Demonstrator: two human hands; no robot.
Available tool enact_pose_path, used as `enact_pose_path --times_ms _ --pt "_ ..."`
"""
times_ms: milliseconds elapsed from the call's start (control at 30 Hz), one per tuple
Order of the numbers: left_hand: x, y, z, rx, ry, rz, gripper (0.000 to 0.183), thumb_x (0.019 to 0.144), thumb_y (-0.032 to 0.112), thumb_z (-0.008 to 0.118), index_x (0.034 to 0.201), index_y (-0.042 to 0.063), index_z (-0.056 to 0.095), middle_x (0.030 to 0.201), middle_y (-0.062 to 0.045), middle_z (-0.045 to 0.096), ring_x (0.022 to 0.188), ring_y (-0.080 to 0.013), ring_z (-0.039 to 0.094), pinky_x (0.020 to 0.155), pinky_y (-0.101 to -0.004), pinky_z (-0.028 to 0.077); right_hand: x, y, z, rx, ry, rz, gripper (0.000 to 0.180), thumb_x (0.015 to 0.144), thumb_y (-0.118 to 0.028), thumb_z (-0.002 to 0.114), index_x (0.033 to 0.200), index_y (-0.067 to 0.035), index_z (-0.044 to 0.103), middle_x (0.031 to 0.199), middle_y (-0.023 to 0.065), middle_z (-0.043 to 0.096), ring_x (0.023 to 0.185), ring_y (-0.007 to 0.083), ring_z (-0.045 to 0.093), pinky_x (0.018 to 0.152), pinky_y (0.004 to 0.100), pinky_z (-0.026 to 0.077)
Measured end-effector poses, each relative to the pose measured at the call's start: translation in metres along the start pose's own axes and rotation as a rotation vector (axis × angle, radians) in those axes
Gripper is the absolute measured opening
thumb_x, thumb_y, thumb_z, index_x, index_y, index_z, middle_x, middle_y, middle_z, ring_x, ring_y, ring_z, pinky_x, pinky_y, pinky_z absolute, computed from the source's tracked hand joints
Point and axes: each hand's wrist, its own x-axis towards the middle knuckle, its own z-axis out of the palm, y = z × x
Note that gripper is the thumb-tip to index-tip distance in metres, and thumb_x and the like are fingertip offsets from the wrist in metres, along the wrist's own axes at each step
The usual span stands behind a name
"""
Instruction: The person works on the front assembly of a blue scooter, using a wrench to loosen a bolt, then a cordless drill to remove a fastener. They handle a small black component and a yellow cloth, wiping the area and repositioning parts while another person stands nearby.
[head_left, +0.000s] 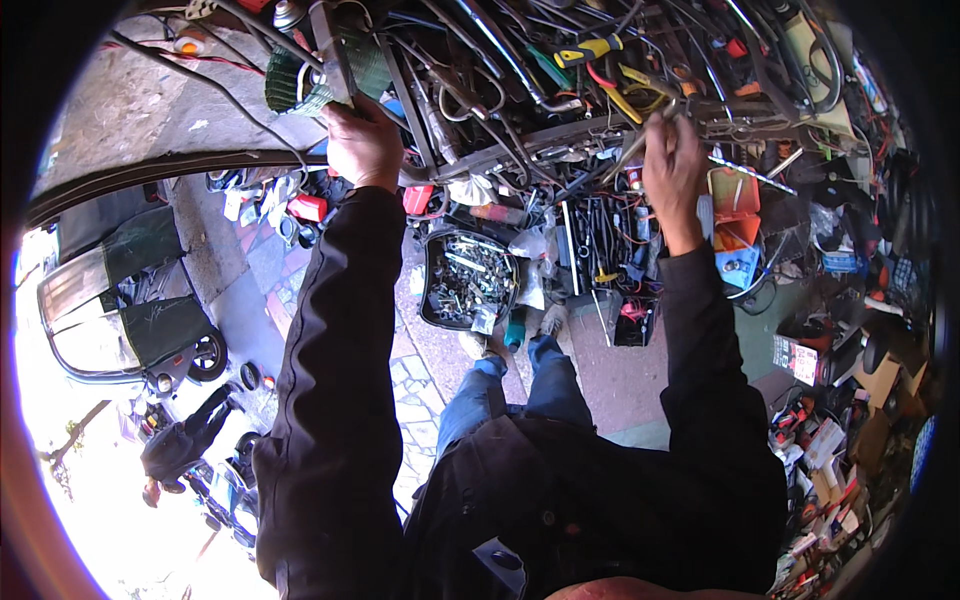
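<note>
My left hand (363, 142) is raised at the top left, its fingers closed round the lower end of a flat dark metal bar (330, 52). Just behind it lies a roll of green ribbed material (289, 82) beside a spray can (287, 15). At the upper right, my right hand (673, 154) pinches a thin metal rod-like tool (626, 159) that slants down to the left. Close above that hand are pliers with red and yellow handles (619, 97) and a yellow and grey handled tool (589, 51), among many piled hand tools.
A black tray of small metal parts (469, 281) stands on the paving before my feet. Orange and blue bins (735, 217) and a black box (635, 322) are to its right. Boxes and parts crowd the far right. At left are a covered vehicle (127, 300) and another person (180, 446).
</note>
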Motion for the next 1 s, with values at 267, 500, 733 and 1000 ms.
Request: enact_pose_path --times_ms 267,500,733,1000 --pt "0.003 0.001 0.0 -0.06 -0.011 0.006 0.022 0.097 0.022 0.058 0.094 0.001 0.05 0.075 -0.024 0.065 0.064 -0.0439 0.065 0.055 -0.0491 0.052 0.104 0.0 0.075 -0.289 -0.363 0.051 0.036 0.099 -0.038 0.058 0.097 -0.004 0.07 0.087 0.0156 0.074 0.082 0.0326 0.073 0.073 0.0448 0.057" --pt "0.001 -0.006 0.004 -0.079 0.027 0.003 0.022 0.098 0.024 0.058 0.093 0.004 0.05 0.071 -0.021 0.063 0.063 -0.0437 0.065 0.056 -0.0511 0.051 0.115 -0.004 0.124 -0.289 -0.061 -0.221 0.023 0.093 -0.029 0.065 0.1 -0.008 0.072 0.093 0.0184 0.074 0.089 0.0392 0.071 0.076 0.0483 0.057" --pt "0.0 0.002 -0.004 -0.04 -0.011 -0.034 0.022 0.098 0.023 0.059 0.093 0.004 0.05 0.074 -0.021 0.066 0.066 -0.043 0.067 0.057 -0.0514 0.053 0.063 -0.037 0.165 -0.445 -0.29 -0.3 0.034 0.088 -0.025 0.07 0.106 0.004 0.064 0.102 0.024 0.065 0.093 0.0379 0.067 0.082 0.045 0.056" --pt "0.0 0.002 -0.001 -0.009 -0.012 -0.023 0.023 0.098 0.024 0.059 0.093 0.003 0.051 0.075 -0.021 0.068 0.067 -0.0432 0.068 0.057 -0.0516 0.052 0.081 -0.033 0.199 -0.689 -0.276 -0.172 0.052 0.082 -0.032 0.078 0.117 0.002 0.061 0.115 0.0228 0.059 0.108 0.0391 0.061 0.088 0.0431 0.054"
